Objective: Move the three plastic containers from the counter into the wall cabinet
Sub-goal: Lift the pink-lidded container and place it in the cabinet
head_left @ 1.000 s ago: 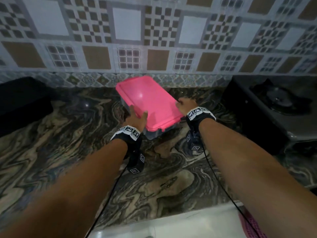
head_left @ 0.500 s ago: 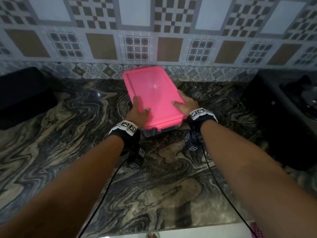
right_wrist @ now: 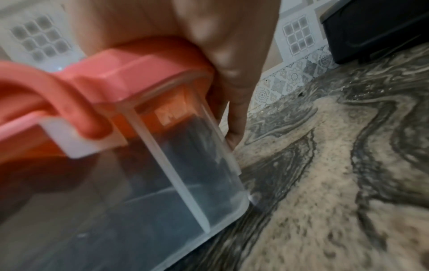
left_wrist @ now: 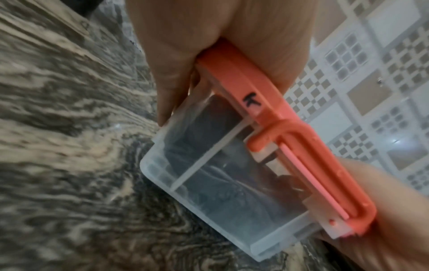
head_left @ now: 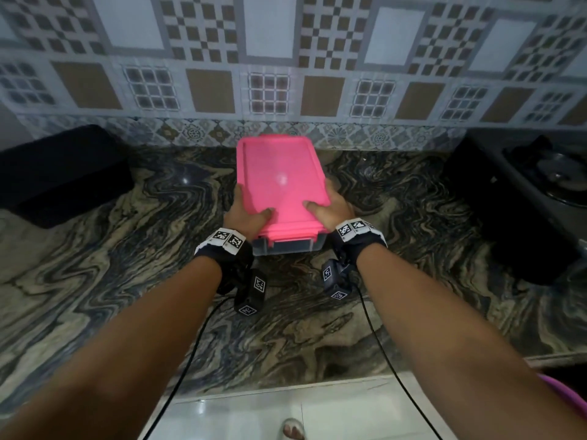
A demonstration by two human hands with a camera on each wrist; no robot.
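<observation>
A clear plastic container with a pink lid (head_left: pixel 279 182) is held between both hands over the marbled counter (head_left: pixel 95 281). My left hand (head_left: pixel 246 214) grips its left side, thumb on the lid and fingers down the clear wall. My right hand (head_left: pixel 330 208) grips the right side the same way. In the left wrist view the container (left_wrist: pixel 232 176) shows a clear body and a pink latch, with my left hand (left_wrist: pixel 185 80) around its corner. In the right wrist view the container (right_wrist: pixel 144 165) is seen with my right hand (right_wrist: pixel 232 91) down its side. No other container or cabinet is in view.
A black box-like object (head_left: pixel 60 176) sits at the left against the tiled wall (head_left: pixel 286 58). A black gas stove (head_left: pixel 524 198) stands at the right. The counter's front edge (head_left: pixel 286 392) lies near my body, with white floor tiles and a foot (head_left: pixel 293 428) below.
The container has turned from a slanted lie to lengthwise away from me. Both hands have closed in on its near sides, thumbs now on the lid. The view has shifted left.
</observation>
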